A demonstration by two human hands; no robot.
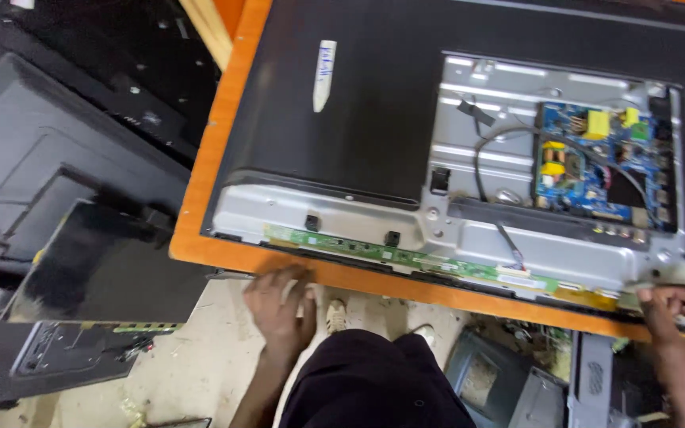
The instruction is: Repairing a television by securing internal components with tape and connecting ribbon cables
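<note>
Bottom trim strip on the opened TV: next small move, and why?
Probably ease the strip outward evenly with both hands. The left hand and right hand already grip opposite ends along the table edge, and the green driver board lies right above it.
</note>
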